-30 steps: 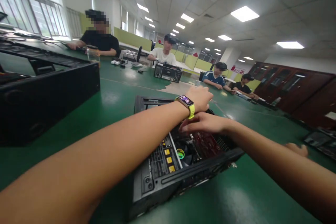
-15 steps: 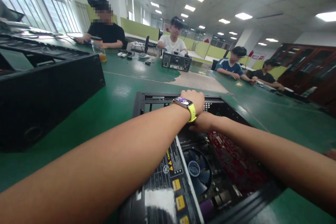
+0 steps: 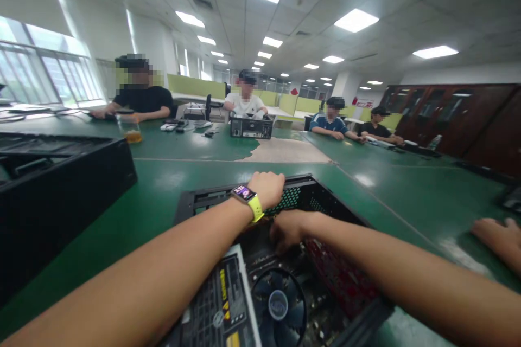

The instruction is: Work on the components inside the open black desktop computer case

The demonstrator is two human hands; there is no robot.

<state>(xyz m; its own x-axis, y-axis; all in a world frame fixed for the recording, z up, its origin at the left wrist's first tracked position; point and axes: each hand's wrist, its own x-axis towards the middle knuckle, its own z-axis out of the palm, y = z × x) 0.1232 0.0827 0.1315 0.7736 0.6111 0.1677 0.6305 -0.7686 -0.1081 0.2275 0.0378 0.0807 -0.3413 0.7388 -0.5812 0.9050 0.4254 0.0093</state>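
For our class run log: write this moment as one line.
left hand: grips far rim of open computer case | right hand: inside case, grip unclear | cooler fan: near

I see a green worktop with a worn pale patch. On it lie an open computer case, a black case and a glass jar.

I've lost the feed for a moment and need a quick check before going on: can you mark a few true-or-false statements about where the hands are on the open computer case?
1. The left hand grips the far rim of the open computer case. True.
2. The right hand rests on the green table outside the case. False: it reaches down inside the case.
3. The left wrist wears a watch with a yellow-green strap. True.
4. The cooler fan is covered by a lid. False: it lies exposed.
5. Another person's hand rests on the table at the right. True.
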